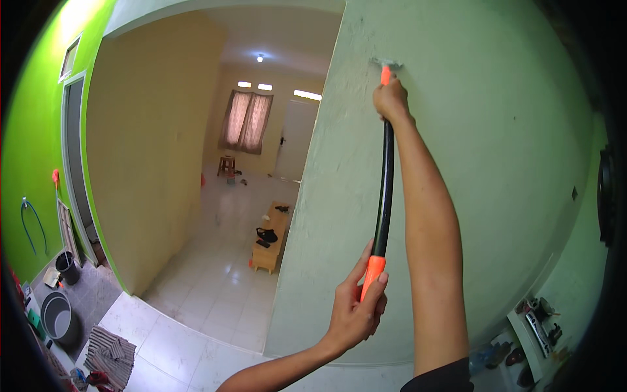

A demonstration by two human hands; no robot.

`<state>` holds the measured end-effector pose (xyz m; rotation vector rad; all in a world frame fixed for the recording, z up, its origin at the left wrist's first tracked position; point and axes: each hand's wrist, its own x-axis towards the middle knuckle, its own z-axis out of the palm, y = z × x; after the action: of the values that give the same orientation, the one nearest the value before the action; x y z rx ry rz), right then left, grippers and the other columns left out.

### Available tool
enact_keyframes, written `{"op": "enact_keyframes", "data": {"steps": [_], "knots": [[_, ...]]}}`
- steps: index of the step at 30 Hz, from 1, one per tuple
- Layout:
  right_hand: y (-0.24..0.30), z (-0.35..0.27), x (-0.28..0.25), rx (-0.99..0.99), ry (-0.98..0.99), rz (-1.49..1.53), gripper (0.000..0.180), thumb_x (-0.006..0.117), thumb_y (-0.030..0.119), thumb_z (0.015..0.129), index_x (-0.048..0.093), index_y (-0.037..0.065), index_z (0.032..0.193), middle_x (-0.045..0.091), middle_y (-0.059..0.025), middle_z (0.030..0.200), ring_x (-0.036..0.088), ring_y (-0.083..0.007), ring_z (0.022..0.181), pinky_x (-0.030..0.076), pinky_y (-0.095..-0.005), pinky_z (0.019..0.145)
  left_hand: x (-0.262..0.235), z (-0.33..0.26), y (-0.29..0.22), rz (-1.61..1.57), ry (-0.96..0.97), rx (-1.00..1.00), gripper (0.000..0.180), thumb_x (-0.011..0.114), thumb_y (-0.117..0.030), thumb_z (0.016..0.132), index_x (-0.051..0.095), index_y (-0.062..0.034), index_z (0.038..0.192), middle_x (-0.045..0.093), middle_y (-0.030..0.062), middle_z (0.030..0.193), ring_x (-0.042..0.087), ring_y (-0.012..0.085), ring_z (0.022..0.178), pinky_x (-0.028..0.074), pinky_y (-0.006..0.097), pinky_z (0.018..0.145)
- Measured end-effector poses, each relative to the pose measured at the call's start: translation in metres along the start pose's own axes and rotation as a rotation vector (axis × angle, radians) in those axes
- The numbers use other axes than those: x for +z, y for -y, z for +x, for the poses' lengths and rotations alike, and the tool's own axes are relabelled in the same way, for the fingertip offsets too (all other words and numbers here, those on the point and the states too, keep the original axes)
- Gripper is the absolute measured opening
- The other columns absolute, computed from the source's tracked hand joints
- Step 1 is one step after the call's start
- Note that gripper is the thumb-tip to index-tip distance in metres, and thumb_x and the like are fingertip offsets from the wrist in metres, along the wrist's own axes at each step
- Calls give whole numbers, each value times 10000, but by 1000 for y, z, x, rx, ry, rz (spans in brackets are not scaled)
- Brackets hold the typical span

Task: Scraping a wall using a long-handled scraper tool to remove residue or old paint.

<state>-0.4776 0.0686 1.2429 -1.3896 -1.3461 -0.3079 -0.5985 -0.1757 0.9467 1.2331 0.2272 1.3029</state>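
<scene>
Holds the orange lower end of a long-handled scraper in the left grip, closed around it, and clasps the same tool high up in the right grip, wrapped tight just below the head. Carries the black shaft close to upright, with the top leaning slightly to the right. Has the wide, flat blade raised high, at or just beside the pale green wall; cannot tell from this angle about firm contact. Faces rough, worn-looking patches to the left of the blade, and a smoother stretch to the right. Judging by the two-handed hold and the place of the blade, seems to be in the middle of scraping the wall surface. For the next move, probably needs to set the edge flat, press evenly with the right grip near the head, steer with the left from below, and stroke over the rough part without digging a corner in. Has an opening on the left into a far room, with a curtain, a white door and a small stool. Has a black bucket, a grey tub and a striped cloth on the floor at near left, and a low white shelf at near right.
</scene>
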Motion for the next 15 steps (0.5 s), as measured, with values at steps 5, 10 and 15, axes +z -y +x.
{"op": "enact_keyframes", "data": {"steps": [5,10,15], "knots": [[16,16,-9,13,75,-9,612,525,126,959,379,97,1552,733,-212,1061,736,-298,645,593,-409,567,-2,13,-6,21,55,125,699,521,-293,1106,167,-89,1673,424,-18,520,333,69,351,302,270,326],[24,12,-7,30,19,-135,679,507,71,931,338,76,1589,737,-198,1090,750,-296,707,606,-424,642,-9,5,-26,29,53,-57,710,527,-290,1102,146,-137,1681,473,9,617,365,78,357,328,262,306],[28,14,-21,21,75,-148,739,526,61,917,300,94,1620,733,-183,1059,715,-280,635,593,-414,603,9,1,-25,-111,72,-75,711,532,-287,1100,151,-135,1681,463,6,609,366,85,358,332,275,309]]}}
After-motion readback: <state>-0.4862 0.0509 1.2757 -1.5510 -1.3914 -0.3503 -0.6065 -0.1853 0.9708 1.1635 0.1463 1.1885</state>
